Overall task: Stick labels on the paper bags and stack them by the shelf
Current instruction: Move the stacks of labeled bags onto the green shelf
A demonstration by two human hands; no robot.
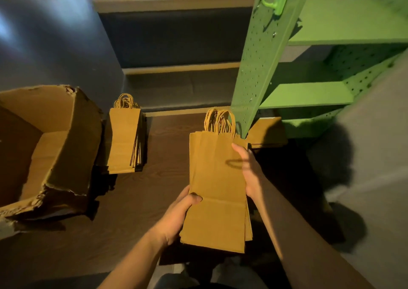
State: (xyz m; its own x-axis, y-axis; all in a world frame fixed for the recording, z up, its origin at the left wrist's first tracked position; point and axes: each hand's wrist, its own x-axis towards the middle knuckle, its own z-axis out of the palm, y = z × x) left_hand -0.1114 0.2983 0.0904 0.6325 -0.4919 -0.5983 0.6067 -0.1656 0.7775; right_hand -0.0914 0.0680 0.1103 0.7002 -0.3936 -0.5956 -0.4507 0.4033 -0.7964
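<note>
A bundle of flat brown paper bags (217,191) with twisted handles is held above the dark wooden floor in front of me. My left hand (178,216) grips its lower left edge, thumb on top. My right hand (248,167) holds the right edge, thumb laid across the front. Another stack of brown bags (123,141) lies on the floor to the left. A low pile of flat bags (267,132) lies at the foot of the green shelf (309,94). No labels show on the top bag.
A torn, open cardboard box (55,147) stands at the left. The green pegboard shelf side (256,68) rises just behind the held bags. Dark steps (176,85) climb at the back. A grey surface (371,167) fills the right.
</note>
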